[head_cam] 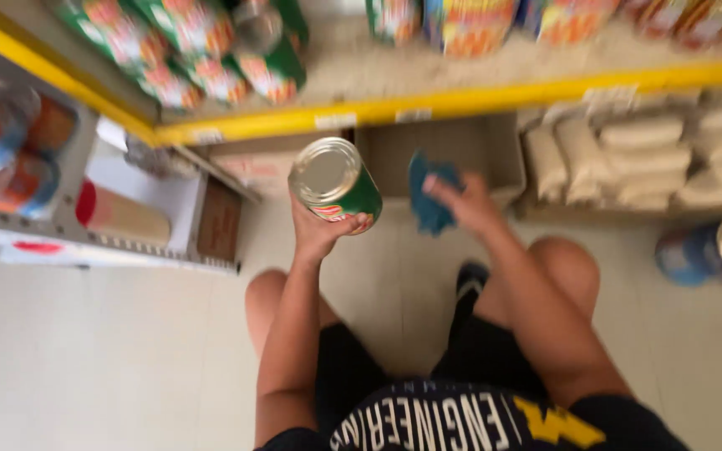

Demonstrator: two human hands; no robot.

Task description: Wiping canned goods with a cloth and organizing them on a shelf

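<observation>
left hand [317, 234] is gripping a green tin can [336, 182] tilted; right hand [461, 200], just beside it, is clutching a blue cloth [428, 196]; steady the can for wiping its lid.

**Can + cloth, both in hand**

Can [335, 182]: green label with red/white print, shiny metal end tilted up toward camera, lid intact. Held from below in left hand [319, 234], raised in front of the lower shelf.

Cloth [429, 194]: blue, crumpled (blurred, so no detail), gripped in right hand [465, 205], just right of the can, not touching it.
</observation>
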